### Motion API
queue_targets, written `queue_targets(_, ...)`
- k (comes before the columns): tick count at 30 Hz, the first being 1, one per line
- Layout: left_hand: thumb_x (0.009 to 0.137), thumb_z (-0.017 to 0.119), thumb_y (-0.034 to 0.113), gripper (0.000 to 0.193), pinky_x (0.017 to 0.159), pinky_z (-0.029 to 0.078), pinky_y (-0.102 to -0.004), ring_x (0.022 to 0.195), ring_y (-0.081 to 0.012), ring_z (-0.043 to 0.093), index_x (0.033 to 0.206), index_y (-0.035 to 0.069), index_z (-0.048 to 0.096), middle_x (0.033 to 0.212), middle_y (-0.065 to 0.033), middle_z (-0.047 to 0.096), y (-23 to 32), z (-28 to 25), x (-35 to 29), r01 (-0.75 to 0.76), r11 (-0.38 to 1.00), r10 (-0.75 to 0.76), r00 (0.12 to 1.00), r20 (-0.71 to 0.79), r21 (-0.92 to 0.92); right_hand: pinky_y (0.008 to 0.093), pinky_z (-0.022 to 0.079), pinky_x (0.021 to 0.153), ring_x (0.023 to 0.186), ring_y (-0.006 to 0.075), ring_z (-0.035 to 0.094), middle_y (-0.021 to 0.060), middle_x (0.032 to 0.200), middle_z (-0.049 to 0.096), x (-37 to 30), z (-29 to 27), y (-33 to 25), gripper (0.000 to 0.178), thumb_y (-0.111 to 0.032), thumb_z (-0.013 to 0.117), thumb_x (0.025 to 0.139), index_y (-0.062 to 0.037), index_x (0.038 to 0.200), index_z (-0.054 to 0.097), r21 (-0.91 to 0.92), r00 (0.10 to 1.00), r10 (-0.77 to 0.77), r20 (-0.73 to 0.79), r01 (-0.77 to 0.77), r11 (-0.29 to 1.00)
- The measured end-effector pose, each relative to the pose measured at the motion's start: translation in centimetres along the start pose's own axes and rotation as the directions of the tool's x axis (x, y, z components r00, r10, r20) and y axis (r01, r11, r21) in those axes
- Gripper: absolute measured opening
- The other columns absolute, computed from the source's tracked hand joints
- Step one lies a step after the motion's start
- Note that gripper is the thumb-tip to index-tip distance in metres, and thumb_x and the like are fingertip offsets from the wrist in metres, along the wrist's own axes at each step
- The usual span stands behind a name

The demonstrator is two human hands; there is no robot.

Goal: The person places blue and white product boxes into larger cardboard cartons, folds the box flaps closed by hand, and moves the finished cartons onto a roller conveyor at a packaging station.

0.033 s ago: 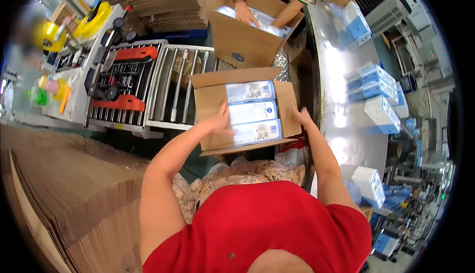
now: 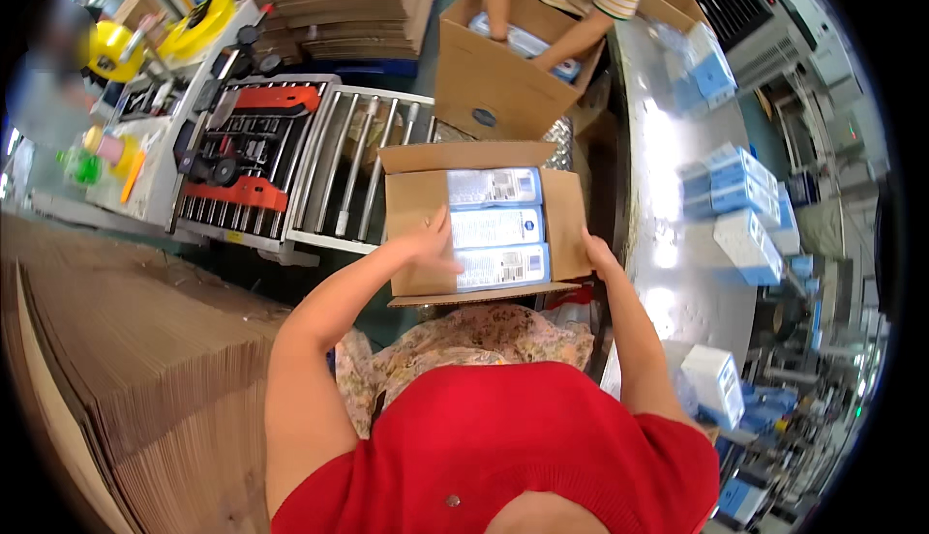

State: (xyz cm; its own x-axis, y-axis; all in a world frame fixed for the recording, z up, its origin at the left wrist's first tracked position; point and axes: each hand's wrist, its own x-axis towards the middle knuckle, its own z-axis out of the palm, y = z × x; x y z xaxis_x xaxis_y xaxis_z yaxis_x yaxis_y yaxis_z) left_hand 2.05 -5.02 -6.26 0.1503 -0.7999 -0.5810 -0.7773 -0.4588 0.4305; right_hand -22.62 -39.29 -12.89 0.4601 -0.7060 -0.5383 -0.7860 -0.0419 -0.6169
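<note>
An opened cardboard box (image 2: 411, 200) stands before me with its flaps folded outward. Three light-blue and white packages (image 2: 496, 227) lie in it, stacked in rows from far to near. My left hand (image 2: 433, 244) rests on the box's left flap beside the packages, its fingers spread and thumb raised. At the right flap, my right hand (image 2: 600, 253) grips the outer edge of the cardboard; its fingers are partly hidden behind it.
Beyond my box, a co-worker's hands reach into another cardboard box (image 2: 498, 89). A roller conveyor (image 2: 353, 166) with a red-sided machine lies left. Several blue and white packages (image 2: 740, 186) stand on the metal table (image 2: 663, 234) at right. Flattened cardboard (image 2: 184, 370) is stacked near left.
My right hand has come onto the edge of the right flap, its fingers no longer splayed. The left hand stays at the left flap. The co-worker's hands shifted within the far box.
</note>
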Motion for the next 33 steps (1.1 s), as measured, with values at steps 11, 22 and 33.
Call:
queue_targets(11, 0.068, 0.073, 0.055, 0.082, 0.106, 0.028, -0.0469, 0.131, -0.0406, 0.031, 0.129, 0.004, 0.050, 0.141, -0.0267, 0.031, 0.3, -1.9, -4.5, -0.002, 0.960, 0.001, 1.000, -0.005, -0.280, 0.0397, 0.038, 0.100, 0.115, 0.0356, 0.050, 0.0225, 0.117, 0.058, -4.9, 6.5, -16.3, 0.049, -0.041, 0.049, 0.093, 0.0037, 0.111, 0.061, -0.283, 0.601, -0.495, 0.627, 0.768, 0.574)
queue_targets(22, 0.077, 0.073, 0.013, 0.106, 0.107, 0.033, -0.0373, 0.133, -0.0331, 0.034, 0.146, 0.000, -0.006, 0.149, -0.0238, 0.020, -3.4, 8.5, -0.5, -0.403, 0.355, -0.711, 0.470, -0.523, -0.844, 0.0441, 0.044, 0.065, 0.071, 0.0348, 0.055, 0.0147, 0.073, 0.057, -1.6, 5.3, -12.7, 0.026, -0.024, 0.057, 0.088, -0.0035, 0.072, 0.059, -0.562, 0.389, -0.879, 0.276, 0.807, 0.180)
queue_targets(33, 0.082, 0.069, 0.026, 0.081, 0.106, 0.032, -0.0365, 0.130, -0.0312, 0.038, 0.142, -0.003, 0.024, 0.140, -0.0229, 0.037, -14.1, 1.3, 4.5, -0.350, 0.651, -0.400, 0.596, -0.696, -0.673, 0.0350, 0.023, 0.109, 0.135, 0.0266, 0.026, 0.0173, 0.150, 0.022, -2.2, 13.9, -10.2, 0.065, -0.018, 0.048, 0.097, -0.0050, 0.148, 0.010, 0.186, 0.880, -0.462, -0.112, 0.475, 0.860)
